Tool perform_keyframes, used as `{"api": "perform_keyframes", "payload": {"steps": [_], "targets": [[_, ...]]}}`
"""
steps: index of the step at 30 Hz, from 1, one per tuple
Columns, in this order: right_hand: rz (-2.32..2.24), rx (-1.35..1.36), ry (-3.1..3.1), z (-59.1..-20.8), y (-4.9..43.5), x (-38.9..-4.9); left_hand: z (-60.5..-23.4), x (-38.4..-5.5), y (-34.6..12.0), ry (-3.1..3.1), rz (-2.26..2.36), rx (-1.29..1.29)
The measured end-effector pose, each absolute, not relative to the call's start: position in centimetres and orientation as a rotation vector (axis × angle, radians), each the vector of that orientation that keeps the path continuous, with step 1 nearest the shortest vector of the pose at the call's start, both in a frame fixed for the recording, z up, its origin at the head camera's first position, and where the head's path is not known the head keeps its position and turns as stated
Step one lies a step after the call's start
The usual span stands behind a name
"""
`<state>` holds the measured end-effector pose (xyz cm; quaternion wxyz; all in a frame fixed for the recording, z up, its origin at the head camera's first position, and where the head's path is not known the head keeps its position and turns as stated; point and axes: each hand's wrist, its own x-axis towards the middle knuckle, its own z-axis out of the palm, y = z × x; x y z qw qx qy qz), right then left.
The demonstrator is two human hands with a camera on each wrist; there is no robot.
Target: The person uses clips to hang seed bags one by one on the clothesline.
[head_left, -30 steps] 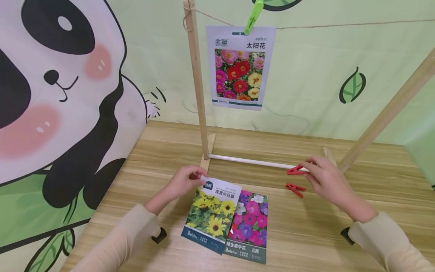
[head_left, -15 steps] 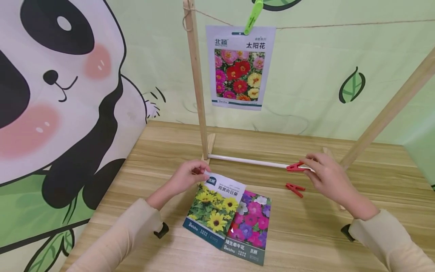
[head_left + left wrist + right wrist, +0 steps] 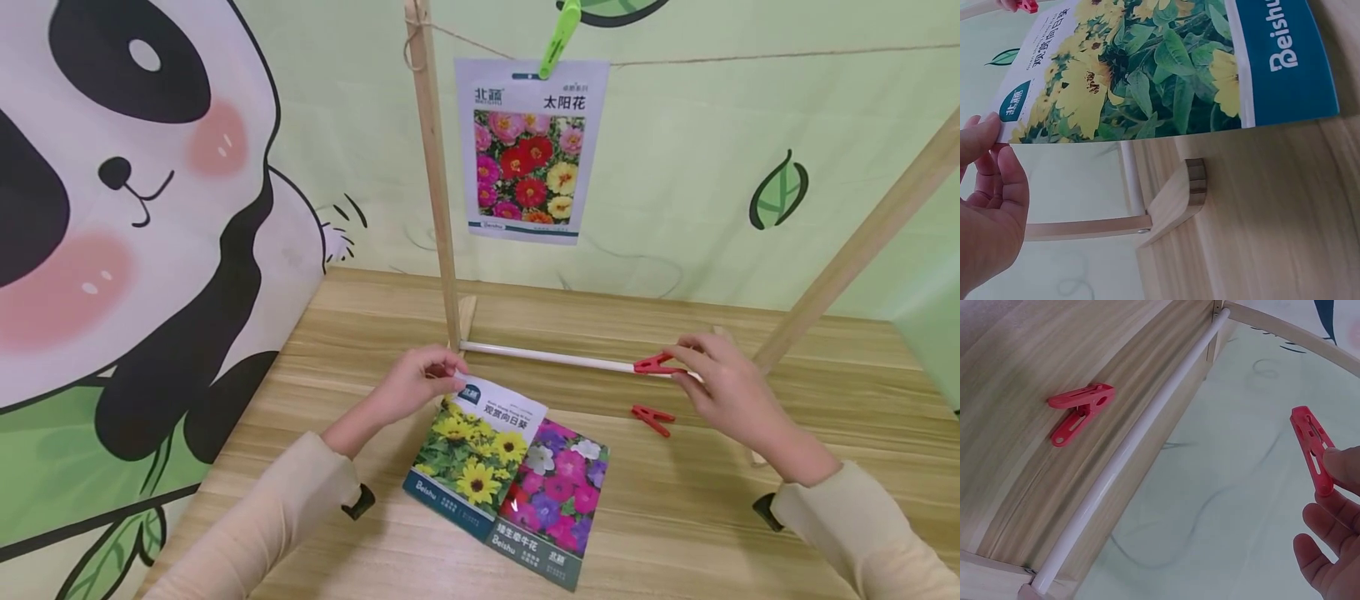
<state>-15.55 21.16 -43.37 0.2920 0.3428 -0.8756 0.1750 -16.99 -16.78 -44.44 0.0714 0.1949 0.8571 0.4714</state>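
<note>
My left hand pinches the top left corner of a seed packet with yellow flowers, its upper end raised. A second seed packet with pink and purple flowers lies partly under it. Between thumb and fingers of my right hand is a red clothespin, held in front of the white rod. Another red clothespin lies on the table just below. Higher up, a seed packet with mixed flowers hangs from a string by a green clothespin.
A wooden post stands at the left of the rack and another post at the right, joined low down by the white rod. Behind the wooden table is a pale green backdrop with a large panda picture.
My left hand has moved slightly up and right, lifting the yellow-flower packet. The pink-flower packet has shifted and turned to the right. My right hand with the clothespin has risen a little.
</note>
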Motion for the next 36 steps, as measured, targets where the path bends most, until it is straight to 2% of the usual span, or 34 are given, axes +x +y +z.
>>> {"api": "perform_keyframes", "payload": {"steps": [36], "targets": [[0.445,0.867,-2.4,-42.5,21.5,-15.5,-41.7,-16.9,-17.3,2.533,1.482,0.639]]}}
